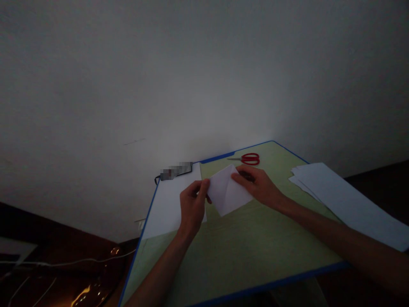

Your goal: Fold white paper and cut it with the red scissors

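Note:
A folded piece of white paper (220,192) is held up between both hands above the table, with a crease running down across it. My left hand (194,202) pinches its left corner between thumb and fingers. On the upper right edge, my right hand (255,183) grips the same paper, its thumb and fingers closed. Behind my right hand lies a pair of scissors (250,159) with red handles, blades pointing left. Partly behind my left hand, a white sheet (166,213) lies flat on the table.
The pale green table (236,251) has a blue edge and stands against a grey wall (204,76). Several loose white sheets (345,200) overhang its right side. A dark, partly blurred-out object (188,169) sits at the back left corner. White cables (73,262) run at lower left.

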A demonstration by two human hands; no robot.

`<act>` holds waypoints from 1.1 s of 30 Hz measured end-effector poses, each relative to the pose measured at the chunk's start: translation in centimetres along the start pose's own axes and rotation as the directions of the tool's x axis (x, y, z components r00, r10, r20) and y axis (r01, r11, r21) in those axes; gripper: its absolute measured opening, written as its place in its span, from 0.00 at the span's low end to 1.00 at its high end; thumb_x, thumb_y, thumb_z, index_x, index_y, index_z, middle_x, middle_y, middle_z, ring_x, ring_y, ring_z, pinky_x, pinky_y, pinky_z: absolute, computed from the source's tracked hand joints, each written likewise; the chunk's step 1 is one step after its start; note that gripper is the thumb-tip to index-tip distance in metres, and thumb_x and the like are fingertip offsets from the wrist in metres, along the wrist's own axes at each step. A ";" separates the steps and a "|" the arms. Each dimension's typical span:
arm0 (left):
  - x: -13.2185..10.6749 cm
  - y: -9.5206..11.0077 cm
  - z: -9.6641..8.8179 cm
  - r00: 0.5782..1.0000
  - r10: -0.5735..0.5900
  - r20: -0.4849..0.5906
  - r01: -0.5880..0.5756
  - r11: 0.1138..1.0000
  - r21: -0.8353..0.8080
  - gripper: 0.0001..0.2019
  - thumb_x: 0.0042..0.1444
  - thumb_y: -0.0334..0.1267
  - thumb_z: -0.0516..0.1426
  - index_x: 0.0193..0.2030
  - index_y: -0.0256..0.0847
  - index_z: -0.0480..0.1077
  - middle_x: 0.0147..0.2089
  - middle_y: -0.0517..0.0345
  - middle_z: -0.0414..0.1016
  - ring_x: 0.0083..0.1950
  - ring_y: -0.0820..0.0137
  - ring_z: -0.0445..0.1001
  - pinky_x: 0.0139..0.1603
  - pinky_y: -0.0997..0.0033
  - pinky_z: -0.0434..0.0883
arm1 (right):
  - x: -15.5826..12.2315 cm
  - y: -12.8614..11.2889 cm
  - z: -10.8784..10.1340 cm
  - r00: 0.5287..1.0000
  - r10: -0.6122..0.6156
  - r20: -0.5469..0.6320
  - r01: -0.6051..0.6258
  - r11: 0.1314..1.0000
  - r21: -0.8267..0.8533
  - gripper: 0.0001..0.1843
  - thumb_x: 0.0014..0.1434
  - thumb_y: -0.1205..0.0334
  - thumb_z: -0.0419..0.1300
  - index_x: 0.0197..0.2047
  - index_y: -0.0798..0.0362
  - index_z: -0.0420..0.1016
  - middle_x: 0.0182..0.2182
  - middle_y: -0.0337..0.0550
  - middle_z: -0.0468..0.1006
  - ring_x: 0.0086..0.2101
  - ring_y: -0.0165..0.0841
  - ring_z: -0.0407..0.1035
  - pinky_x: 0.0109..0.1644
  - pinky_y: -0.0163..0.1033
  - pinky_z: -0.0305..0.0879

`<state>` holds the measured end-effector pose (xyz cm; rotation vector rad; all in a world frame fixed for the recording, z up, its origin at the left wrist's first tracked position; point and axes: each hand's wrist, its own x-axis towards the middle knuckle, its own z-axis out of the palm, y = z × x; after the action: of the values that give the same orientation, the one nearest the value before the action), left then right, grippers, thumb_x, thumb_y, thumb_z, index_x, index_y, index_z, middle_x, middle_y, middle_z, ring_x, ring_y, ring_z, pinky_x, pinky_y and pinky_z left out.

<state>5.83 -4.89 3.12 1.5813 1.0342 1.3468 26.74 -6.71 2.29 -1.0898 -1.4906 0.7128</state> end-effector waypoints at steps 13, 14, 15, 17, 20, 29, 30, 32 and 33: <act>-1.2 0.0 0.7 0.970 0.156 -0.187 -0.104 0.959 0.262 0.14 0.61 0.47 0.63 0.33 0.38 0.78 0.30 0.58 0.79 0.31 0.70 0.74 0.30 0.75 0.70 | 0.3 -0.7 0.6 0.997 0.080 0.004 -0.080 0.987 0.142 0.13 0.63 0.51 0.61 0.37 0.52 0.76 0.32 0.39 0.75 0.33 0.33 0.67 0.37 0.38 0.62; -1.3 -0.1 0.7 0.966 0.180 -0.187 -0.121 0.950 0.289 0.14 0.61 0.48 0.62 0.34 0.38 0.78 0.30 0.58 0.79 0.32 0.70 0.74 0.32 0.74 0.70 | 0.2 -0.7 0.8 0.996 0.094 0.002 -0.093 0.984 0.154 0.13 0.64 0.51 0.60 0.37 0.52 0.76 0.32 0.38 0.73 0.33 0.33 0.67 0.37 0.38 0.61; -1.3 -0.2 0.8 0.963 0.195 -0.185 -0.131 0.941 0.313 0.14 0.62 0.48 0.61 0.34 0.39 0.77 0.30 0.58 0.78 0.32 0.70 0.74 0.32 0.74 0.70 | 0.1 -0.6 1.1 0.994 0.106 -0.013 -0.103 0.982 0.160 0.13 0.65 0.50 0.59 0.37 0.52 0.74 0.31 0.37 0.72 0.33 0.33 0.66 0.36 0.38 0.61; -1.4 -0.3 1.0 0.961 0.203 -0.187 -0.126 0.926 0.357 0.14 0.65 0.48 0.59 0.34 0.39 0.75 0.30 0.59 0.76 0.31 0.70 0.74 0.32 0.74 0.69 | -0.3 -0.4 1.9 0.991 0.113 -0.069 -0.102 0.983 0.151 0.14 0.67 0.50 0.57 0.34 0.51 0.71 0.29 0.36 0.69 0.31 0.32 0.63 0.35 0.37 0.59; -1.6 -0.4 1.6 0.960 0.181 -0.215 -0.077 0.905 0.417 0.15 0.69 0.46 0.53 0.34 0.41 0.70 0.27 0.62 0.71 0.28 0.71 0.70 0.29 0.74 0.64 | -1.0 0.1 3.0 0.984 0.075 -0.160 -0.063 0.995 0.080 0.15 0.69 0.49 0.54 0.33 0.49 0.66 0.27 0.35 0.66 0.29 0.32 0.62 0.33 0.38 0.57; -1.1 -0.3 1.8 0.931 0.227 -0.285 -0.060 0.867 0.495 0.14 0.70 0.42 0.50 0.33 0.42 0.65 0.24 0.65 0.66 0.24 0.73 0.62 0.27 0.74 0.55 | -2.0 -0.2 3.9 0.966 -0.035 -0.255 0.016 0.997 -0.077 0.13 0.72 0.52 0.50 0.38 0.48 0.66 0.26 0.35 0.69 0.27 0.32 0.63 0.32 0.38 0.56; -1.0 -0.2 1.8 0.932 0.231 -0.279 -0.065 0.865 0.498 0.14 0.70 0.42 0.50 0.33 0.42 0.65 0.23 0.66 0.65 0.24 0.73 0.61 0.27 0.74 0.54 | -1.9 -0.2 3.9 0.966 -0.038 -0.255 0.020 0.997 -0.073 0.13 0.72 0.52 0.50 0.38 0.49 0.66 0.27 0.35 0.69 0.28 0.32 0.63 0.32 0.38 0.57; -0.8 -0.1 1.7 0.936 0.232 -0.266 -0.073 0.865 0.496 0.14 0.70 0.42 0.51 0.32 0.42 0.65 0.21 0.67 0.62 0.22 0.74 0.60 0.26 0.74 0.52 | -1.9 -0.1 3.9 0.966 -0.035 -0.257 0.021 0.998 -0.059 0.13 0.73 0.52 0.50 0.38 0.49 0.67 0.28 0.35 0.69 0.28 0.32 0.63 0.33 0.38 0.57; -0.8 0.0 1.6 0.938 0.228 -0.261 -0.075 0.868 0.490 0.14 0.70 0.42 0.51 0.32 0.42 0.65 0.20 0.68 0.61 0.22 0.74 0.59 0.26 0.74 0.51 | -1.9 -0.1 3.9 0.965 -0.031 -0.261 0.018 0.998 -0.052 0.13 0.73 0.52 0.50 0.38 0.49 0.66 0.28 0.35 0.69 0.28 0.32 0.63 0.33 0.38 0.57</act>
<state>7.35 -5.72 2.70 1.8742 1.5552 1.5700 22.88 -7.94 0.74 -1.1528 -1.2977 0.4948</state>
